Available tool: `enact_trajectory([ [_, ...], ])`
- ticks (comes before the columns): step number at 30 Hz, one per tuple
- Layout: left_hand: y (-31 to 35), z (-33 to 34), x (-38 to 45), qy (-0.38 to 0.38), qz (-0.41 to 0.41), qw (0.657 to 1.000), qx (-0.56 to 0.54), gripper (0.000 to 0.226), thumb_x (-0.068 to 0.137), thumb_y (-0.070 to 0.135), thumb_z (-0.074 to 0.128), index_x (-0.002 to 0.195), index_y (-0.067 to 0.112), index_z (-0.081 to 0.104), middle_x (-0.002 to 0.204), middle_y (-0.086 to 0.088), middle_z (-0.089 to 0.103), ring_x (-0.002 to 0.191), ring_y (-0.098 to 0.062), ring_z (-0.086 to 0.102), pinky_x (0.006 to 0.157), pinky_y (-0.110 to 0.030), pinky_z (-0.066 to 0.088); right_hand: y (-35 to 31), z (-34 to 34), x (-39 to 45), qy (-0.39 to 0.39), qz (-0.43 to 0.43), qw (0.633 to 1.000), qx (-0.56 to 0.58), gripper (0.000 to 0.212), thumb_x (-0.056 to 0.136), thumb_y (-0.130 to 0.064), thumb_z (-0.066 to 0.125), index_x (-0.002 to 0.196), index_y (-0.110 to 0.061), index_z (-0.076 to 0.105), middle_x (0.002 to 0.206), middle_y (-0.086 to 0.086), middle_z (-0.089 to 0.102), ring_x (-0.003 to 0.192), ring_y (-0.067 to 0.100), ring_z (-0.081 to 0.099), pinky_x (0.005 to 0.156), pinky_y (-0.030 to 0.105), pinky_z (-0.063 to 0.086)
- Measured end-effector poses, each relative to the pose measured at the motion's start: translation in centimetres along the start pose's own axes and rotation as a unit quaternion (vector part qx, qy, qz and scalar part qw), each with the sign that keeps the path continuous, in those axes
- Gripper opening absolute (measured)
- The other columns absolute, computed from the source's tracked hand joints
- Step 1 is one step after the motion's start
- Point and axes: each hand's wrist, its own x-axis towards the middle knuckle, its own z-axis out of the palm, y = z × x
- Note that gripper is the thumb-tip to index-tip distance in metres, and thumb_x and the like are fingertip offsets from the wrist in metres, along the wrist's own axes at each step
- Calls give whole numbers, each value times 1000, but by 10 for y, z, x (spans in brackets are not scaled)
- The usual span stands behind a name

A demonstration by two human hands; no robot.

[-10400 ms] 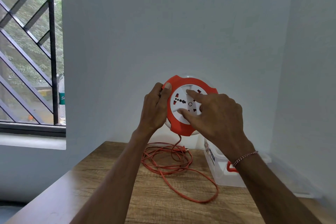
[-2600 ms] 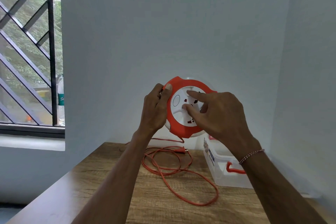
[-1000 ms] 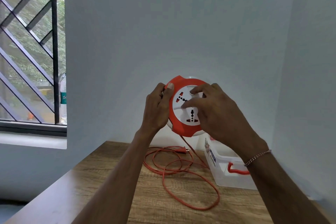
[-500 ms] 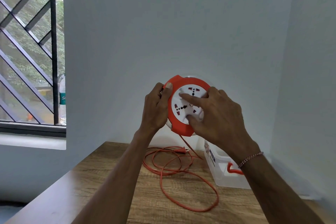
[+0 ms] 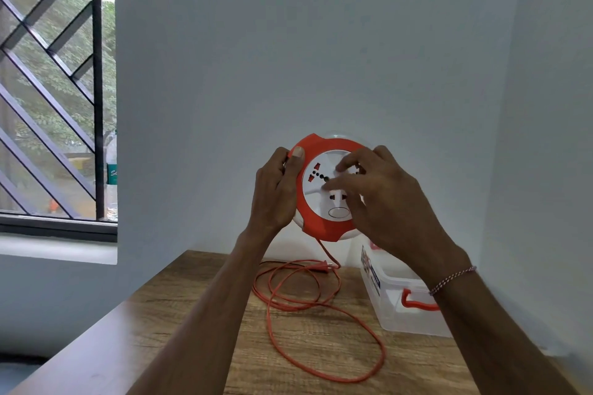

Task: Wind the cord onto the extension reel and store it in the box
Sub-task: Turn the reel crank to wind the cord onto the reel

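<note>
My left hand (image 5: 275, 189) grips the left edge of the extension reel (image 5: 327, 189). My fingers curl round its rim and my thumb lies on the orange front. I hold the reel up in the air, above the far end of the wooden table (image 5: 179, 330). My right hand (image 5: 382, 199) is on the reel's white round face. Its fingers are bent and spread, and the tips press the white part near the plug holes.

The reel is round, smooth plastic, orange outside and white in the middle. The orange cord (image 5: 321, 324) hangs from the bottom of the reel and lies in loose loops on the table. The clear plastic box (image 5: 394, 308) with an orange handle sits to the right, near the wall. It has a label, too small to read.
</note>
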Motion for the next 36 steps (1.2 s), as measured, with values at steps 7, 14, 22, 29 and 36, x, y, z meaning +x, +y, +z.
enact_trajectory([
  [7, 1, 0, 0, -1, 4, 1000, 1, 36, 99, 41, 41, 93, 10, 58, 75, 4, 67, 64, -15, 66, 58, -27, 57, -10, -2, 0, -124, 3, 991, -54, 57, 63, -30, 85, 117, -36, 65, 139, 7, 50, 126, 33, 42, 95, 50, 45],
  [14, 1, 0, 0, -6, 0, 1000, 0, 39, 96, 46, 40, 92, 11, 58, 76, 1, 68, 65, -18, 67, 58, -29, 58, -3, 8, -4, -75, 21, 995, -68, 64, 60, -41, 84, 120, -38, 63, 120, 11, 60, 106, 31, 54, 81, 43, 52],
  [22, 0, -1, 0, -5, -3, 1000, -6, 42, 96, 49, 41, 88, 10, 57, 72, -6, 65, 60, -24, 64, 54, -39, 54, -4, 12, -7, 2, 89, 994, -65, 57, 72, -56, 68, 126, -41, 57, 105, 4, 68, 91, 22, 63, 72, 35, 54],
  [29, -2, -1, 0, -10, 0, 1000, -8, 39, 97, 46, 41, 88, 11, 57, 73, -1, 65, 56, -13, 63, 52, -26, 53, -1, 10, -7, 1, 74, 995, -73, 59, 70, -59, 70, 124, -38, 59, 103, 5, 68, 88, 23, 61, 69, 35, 54],
  [36, -3, -1, 1, -6, 7, 1000, -12, 34, 99, 43, 41, 88, 15, 55, 75, 0, 65, 56, -14, 63, 53, -21, 53, 1, 5, -3, 16, 41, 997, -71, 53, 74, -55, 69, 121, -33, 62, 104, 7, 65, 91, 23, 56, 70, 34, 53],
])
